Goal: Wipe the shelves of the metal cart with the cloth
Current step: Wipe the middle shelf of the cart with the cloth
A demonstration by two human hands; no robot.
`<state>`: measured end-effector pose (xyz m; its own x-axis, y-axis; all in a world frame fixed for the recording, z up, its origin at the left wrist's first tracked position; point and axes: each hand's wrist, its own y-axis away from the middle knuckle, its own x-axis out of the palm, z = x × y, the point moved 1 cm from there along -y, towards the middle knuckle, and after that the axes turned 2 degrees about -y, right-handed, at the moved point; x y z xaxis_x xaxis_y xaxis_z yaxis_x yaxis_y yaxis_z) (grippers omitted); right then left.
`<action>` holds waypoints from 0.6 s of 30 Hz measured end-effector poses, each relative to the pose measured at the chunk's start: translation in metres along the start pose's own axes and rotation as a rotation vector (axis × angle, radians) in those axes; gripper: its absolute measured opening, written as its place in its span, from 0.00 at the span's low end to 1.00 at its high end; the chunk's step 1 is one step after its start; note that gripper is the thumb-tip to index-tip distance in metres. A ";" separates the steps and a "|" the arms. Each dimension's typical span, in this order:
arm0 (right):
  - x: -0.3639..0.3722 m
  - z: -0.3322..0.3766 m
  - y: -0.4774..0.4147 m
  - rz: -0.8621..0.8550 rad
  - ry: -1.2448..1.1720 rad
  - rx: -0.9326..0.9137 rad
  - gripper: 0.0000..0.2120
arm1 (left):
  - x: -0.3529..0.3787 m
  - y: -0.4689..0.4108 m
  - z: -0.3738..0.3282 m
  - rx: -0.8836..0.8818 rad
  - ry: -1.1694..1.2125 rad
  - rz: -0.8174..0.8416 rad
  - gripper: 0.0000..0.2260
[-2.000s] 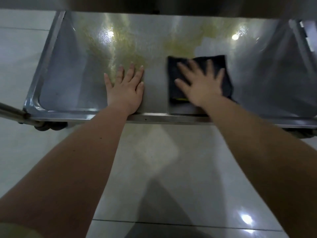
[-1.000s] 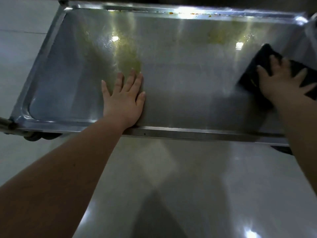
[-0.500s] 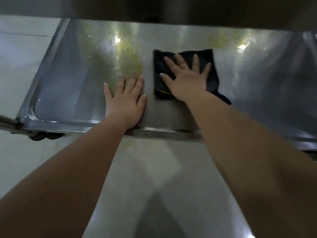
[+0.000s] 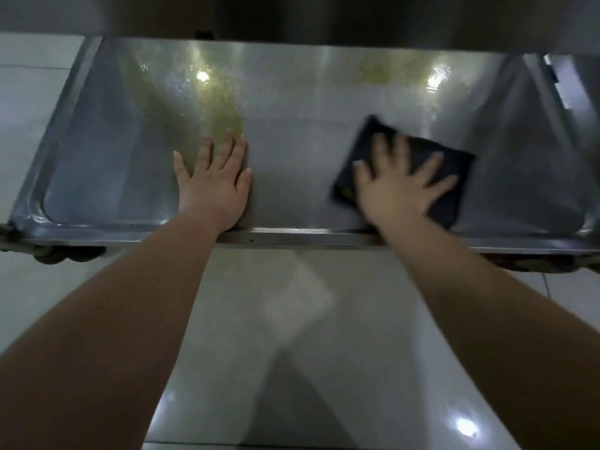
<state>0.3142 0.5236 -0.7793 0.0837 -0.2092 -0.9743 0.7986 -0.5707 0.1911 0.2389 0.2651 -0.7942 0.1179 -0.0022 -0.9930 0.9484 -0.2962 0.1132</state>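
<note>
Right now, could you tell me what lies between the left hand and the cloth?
Only bare shelf separates left hand from cloth, in the head view.

Dim overall; two lamp-glare spots on far part of shelf [image 4: 292, 177], one on near-right floor [image 4: 292, 352]; right hand [image 4: 399, 190] w/ cloth [image 4: 454, 170] motion-blurred; wide-angle bowing at frame edges.
</note>
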 end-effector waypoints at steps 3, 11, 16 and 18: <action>0.021 0.063 0.039 0.046 0.072 -0.346 0.30 | 0.001 0.000 0.001 -0.001 0.001 0.005 0.26; -0.005 -0.038 -0.016 -0.010 0.090 -0.234 0.30 | -0.002 0.003 0.000 0.005 0.017 0.008 0.25; -0.021 -0.111 -0.020 0.009 0.062 0.082 0.31 | 0.000 0.006 -0.004 -0.008 -0.001 0.006 0.25; -0.016 -0.084 -0.007 -0.004 0.054 0.101 0.31 | 0.001 0.007 -0.004 -0.015 -0.001 0.013 0.25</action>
<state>0.3577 0.5974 -0.7748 0.1150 -0.1652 -0.9795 0.7352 -0.6490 0.1958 0.2472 0.2666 -0.7940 0.1294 -0.0070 -0.9916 0.9511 -0.2818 0.1262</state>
